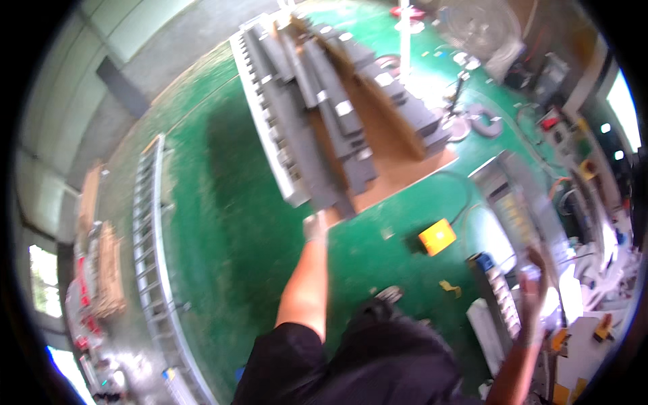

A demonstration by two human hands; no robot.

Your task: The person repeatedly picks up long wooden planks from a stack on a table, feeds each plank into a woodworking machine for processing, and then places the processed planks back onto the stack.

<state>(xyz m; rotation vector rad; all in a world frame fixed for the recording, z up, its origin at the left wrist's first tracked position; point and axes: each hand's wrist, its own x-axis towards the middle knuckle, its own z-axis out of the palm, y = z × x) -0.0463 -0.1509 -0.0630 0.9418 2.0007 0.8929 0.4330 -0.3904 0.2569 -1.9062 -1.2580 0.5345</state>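
at the near corner of a flat brown board (pixel 391 177), the left hand (pixel 314 228) is beside long dark-grey bars (pixel 290 135), perhaps steadying them; blur hides whether it grips. they lie lengthwise, likely for support. the right hand (pixel 533 278) is out right, finger state unreadable.

"How do those long grey pieces (pixel 291 128) look?"
"Matt and smooth to me; the brown board (pixel 388 179) could be wood or cardboard, I can't tell."
"And the floor (pixel 229 256)?"
"Glossy. The ladder (pixel 159 236) looks like metal, my dark clothing (pixel 398 354) like matt cloth."
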